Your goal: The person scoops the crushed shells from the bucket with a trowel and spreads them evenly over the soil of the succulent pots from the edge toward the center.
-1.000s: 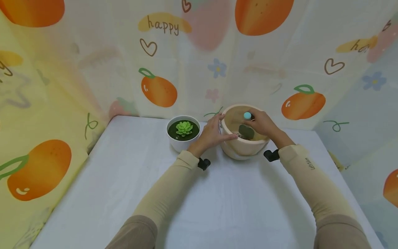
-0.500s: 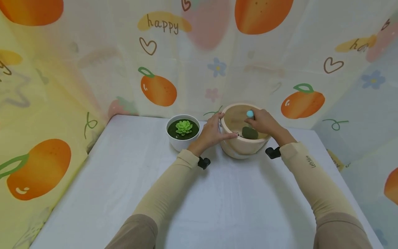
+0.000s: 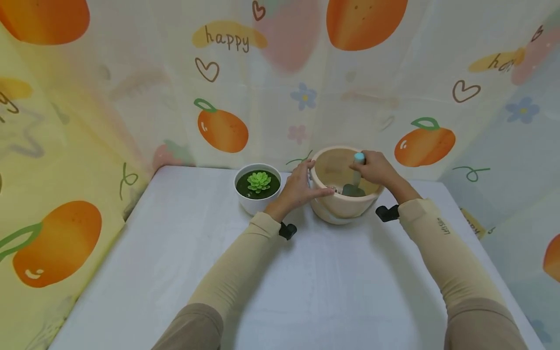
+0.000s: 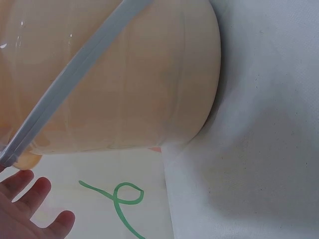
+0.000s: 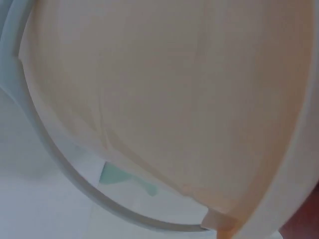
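Observation:
A beige bucket (image 3: pixel 334 213) stands upright toward the back of the table, its grey carrying handle (image 4: pixel 75 82) hanging against its side. My left hand (image 3: pixel 298 187) touches the bucket's rim at the left, thumb laid along the front edge. In the left wrist view, several of that hand's fingers (image 4: pixel 37 196) are spread, their tips away from the wall. Over the right side of the opening, my right hand (image 3: pixel 376 169) grips a small shovel (image 3: pixel 357 179) with a teal-tipped handle and dark green blade, upright inside the bucket. The bucket's wall hides what lies under the blade.
Left of the bucket sits a white pot (image 3: pixel 251 206) with a bright green succulent (image 3: pixel 259 181), close to my left wrist. A white cloth covers the table (image 3: pixel 332 291). Fruit-printed curtains (image 3: pixel 271 116) hang behind and along both sides.
My right hand has shifted slightly right with the shovel. Its blade now stands further right and lower in the bucket, its handle more upright. My left hand stays on the rim.

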`<state>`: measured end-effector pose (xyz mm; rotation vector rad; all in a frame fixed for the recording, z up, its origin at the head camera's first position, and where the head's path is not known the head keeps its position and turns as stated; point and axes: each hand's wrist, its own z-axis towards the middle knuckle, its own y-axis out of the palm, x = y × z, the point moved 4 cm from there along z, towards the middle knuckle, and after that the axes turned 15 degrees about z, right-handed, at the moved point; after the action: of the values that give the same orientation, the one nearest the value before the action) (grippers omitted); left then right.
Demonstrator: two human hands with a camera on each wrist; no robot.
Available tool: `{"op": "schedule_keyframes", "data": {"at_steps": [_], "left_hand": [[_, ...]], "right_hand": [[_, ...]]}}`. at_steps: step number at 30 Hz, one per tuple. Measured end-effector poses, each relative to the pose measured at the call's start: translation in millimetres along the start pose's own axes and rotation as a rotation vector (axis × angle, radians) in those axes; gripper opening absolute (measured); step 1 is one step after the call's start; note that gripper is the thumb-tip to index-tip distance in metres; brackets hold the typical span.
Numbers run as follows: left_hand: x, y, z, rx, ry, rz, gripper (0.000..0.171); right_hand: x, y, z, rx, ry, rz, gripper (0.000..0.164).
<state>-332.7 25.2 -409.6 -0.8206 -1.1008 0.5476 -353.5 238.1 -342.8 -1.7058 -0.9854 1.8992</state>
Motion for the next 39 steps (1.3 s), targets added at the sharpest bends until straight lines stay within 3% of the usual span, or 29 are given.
{"op": "schedule_keyframes", "data": {"at_steps": [5, 12, 20, 29, 36, 39], "left_hand": [[-0.6, -0.1, 0.9, 0.011, 0.010, 0.002, 0.104], [-2.1, 0.0, 0.3, 0.014, 0.017, 0.004, 0.104], [-2.7, -2.3, 0.0, 0.016, 0.016, 0.007, 0.105], [-0.5, -0.6, -0.2, -0.004, 0.030, 0.002, 0.104], [-0.4, -0.6, -1.9, -0.001, 0.014, 0.006, 0.105], [0.3, -0.7, -2.1, -0.004, 0.021, 0.005, 0.105]], "right_hand": [[7, -1, 1, 0.106, 0.039, 0.070, 0.029], [7, 4, -1, 0.158, 0.048, 0.005, 0.033], [5, 7, 1, 0.241, 0.184, 0.015, 0.037], [9, 17, 3, 0.310, 0.327, 0.267, 0.030], [9, 24, 7, 0.336, 0.371, 0.422, 0.028], [8, 27, 8, 0.307, 0.375, 0.474, 0.024]]}}
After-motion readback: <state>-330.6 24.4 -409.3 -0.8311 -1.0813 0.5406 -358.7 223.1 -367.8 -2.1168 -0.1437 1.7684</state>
